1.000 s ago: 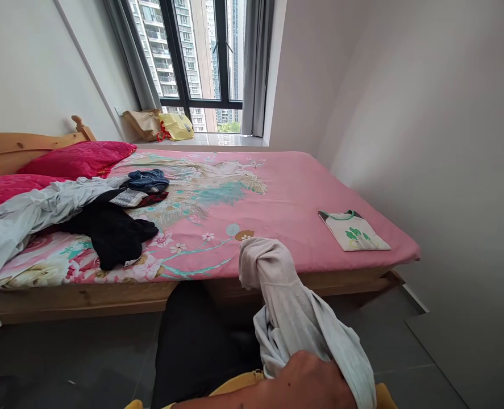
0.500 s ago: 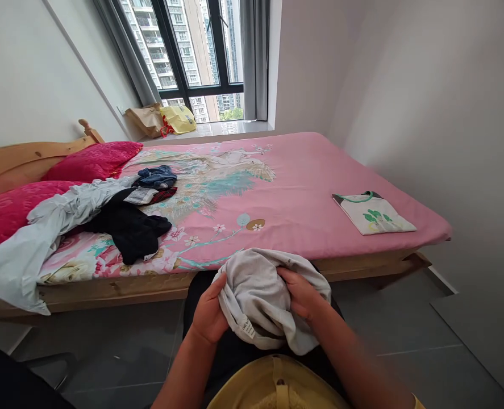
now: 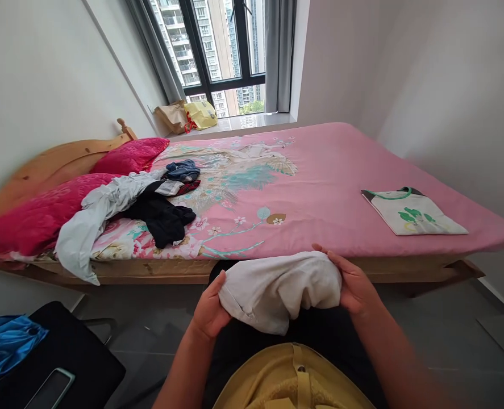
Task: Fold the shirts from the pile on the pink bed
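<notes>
A light grey cloth garment (image 3: 277, 287) stretches between my hands above my lap; its exact kind does not show. My left hand (image 3: 211, 307) grips its left end, thumb on top. At the other end, my right hand (image 3: 354, 284) is closed round the fabric, with some fingers behind it. The garment's middle sags in loose folds. Beyond it, on the pink bed sheet (image 3: 320, 187), lies a folded white T-shirt (image 3: 417, 216) with a green neckline and a green leafy print.
Crumpled clothes lie on the bed's left: a white garment (image 3: 81, 233), a black one (image 3: 162, 218) and a blue denim piece (image 3: 183, 170). Red pillows (image 3: 55, 210) rest by the wooden headboard. At lower left, a black chair (image 3: 90, 352) holds blue cloth (image 3: 8, 346) and a phone (image 3: 51, 389).
My right hand has moved right and the bunched garment is now drawn out wider between my hands. Its label no longer shows. The view has turned left, bringing the chair's seat into sight.
</notes>
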The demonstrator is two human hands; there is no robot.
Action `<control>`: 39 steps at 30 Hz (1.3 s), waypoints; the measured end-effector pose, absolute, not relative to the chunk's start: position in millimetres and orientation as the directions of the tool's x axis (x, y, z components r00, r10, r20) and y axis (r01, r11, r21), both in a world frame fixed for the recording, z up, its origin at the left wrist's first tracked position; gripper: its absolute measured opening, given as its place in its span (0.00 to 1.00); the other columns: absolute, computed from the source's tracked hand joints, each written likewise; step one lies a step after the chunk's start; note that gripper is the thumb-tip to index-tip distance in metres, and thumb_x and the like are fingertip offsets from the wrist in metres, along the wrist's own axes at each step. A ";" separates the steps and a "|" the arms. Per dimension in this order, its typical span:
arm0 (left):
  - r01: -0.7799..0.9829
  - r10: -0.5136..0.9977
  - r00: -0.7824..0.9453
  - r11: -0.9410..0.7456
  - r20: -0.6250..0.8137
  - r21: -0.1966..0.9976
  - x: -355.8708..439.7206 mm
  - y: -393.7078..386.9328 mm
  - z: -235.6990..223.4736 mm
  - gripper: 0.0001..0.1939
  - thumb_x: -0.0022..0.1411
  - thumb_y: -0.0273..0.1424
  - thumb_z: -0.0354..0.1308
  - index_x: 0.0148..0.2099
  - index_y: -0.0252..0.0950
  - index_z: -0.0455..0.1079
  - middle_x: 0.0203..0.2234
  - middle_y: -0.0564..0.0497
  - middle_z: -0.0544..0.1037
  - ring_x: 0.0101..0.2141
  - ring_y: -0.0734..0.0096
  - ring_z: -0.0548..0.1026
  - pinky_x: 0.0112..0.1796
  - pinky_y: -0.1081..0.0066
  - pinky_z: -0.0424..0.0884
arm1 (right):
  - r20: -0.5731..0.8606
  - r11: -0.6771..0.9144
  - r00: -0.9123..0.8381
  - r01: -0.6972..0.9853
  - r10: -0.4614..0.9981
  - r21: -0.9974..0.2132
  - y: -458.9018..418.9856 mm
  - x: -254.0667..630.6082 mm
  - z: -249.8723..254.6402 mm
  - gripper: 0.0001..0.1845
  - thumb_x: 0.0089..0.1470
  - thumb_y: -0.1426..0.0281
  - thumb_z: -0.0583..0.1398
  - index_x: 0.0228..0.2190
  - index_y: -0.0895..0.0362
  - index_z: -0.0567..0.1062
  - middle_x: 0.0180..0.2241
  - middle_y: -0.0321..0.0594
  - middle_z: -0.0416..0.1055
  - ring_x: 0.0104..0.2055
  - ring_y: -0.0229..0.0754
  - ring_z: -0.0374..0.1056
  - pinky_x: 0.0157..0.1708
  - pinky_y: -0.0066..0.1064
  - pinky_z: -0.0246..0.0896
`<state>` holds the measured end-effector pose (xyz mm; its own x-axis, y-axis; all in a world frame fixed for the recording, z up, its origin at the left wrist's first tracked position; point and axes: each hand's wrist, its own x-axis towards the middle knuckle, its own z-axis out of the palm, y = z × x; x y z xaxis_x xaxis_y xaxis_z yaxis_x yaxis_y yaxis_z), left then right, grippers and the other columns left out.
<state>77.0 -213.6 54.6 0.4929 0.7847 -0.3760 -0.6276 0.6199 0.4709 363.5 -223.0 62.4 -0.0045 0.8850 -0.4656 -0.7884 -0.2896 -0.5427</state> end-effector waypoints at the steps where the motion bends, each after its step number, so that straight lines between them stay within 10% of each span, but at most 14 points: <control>1: -0.630 0.777 0.514 0.630 -0.363 0.454 77.6 -215.1 55.9 0.24 0.67 0.36 0.43 0.60 0.28 0.61 0.46 0.42 0.76 0.55 0.61 0.65 0.60 0.63 0.50 | -0.477 -0.283 0.006 -0.797 0.879 -0.533 -223.0 365.4 61.6 0.18 0.46 0.71 0.63 0.42 0.56 0.75 0.36 0.38 0.76 0.36 0.41 0.72 0.36 0.31 0.70; 16: -0.657 0.788 0.546 0.613 -0.284 0.439 83.1 -218.5 67.1 0.27 0.67 0.38 0.42 0.61 0.25 0.57 0.48 0.39 0.74 0.55 0.59 0.66 0.59 0.62 0.53 | -0.532 -0.226 0.051 -0.868 0.845 -0.441 -223.8 374.0 55.8 0.14 0.46 0.75 0.62 0.38 0.57 0.77 0.30 0.38 0.77 0.31 0.41 0.73 0.34 0.32 0.72; 26: -0.462 0.915 0.260 0.398 -0.308 0.792 96.2 -234.9 76.5 0.43 0.41 0.22 0.67 0.60 0.37 0.58 0.48 0.41 0.75 0.46 0.54 0.74 0.43 0.66 0.71 | -0.560 -0.212 0.055 -0.891 0.827 -0.401 -231.3 369.4 70.0 0.14 0.45 0.75 0.61 0.38 0.57 0.77 0.30 0.38 0.77 0.32 0.41 0.73 0.36 0.34 0.72; 39: -0.415 0.910 0.257 0.408 -0.326 0.813 94.7 -237.2 82.1 0.32 0.37 0.20 0.60 0.49 0.38 0.67 0.37 0.48 0.78 0.39 0.60 0.75 0.32 0.74 0.69 | -0.436 -0.089 0.272 -0.757 0.858 -0.647 -235.5 373.8 61.1 0.13 0.40 0.69 0.66 0.33 0.55 0.77 0.30 0.33 0.75 0.32 0.35 0.70 0.31 0.24 0.68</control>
<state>94.7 -237.2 82.1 0.2573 0.9098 -0.3258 -0.4149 0.4085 0.8130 373.8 -235.5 61.1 0.2722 0.8577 -0.4361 -0.7574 -0.0886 -0.6469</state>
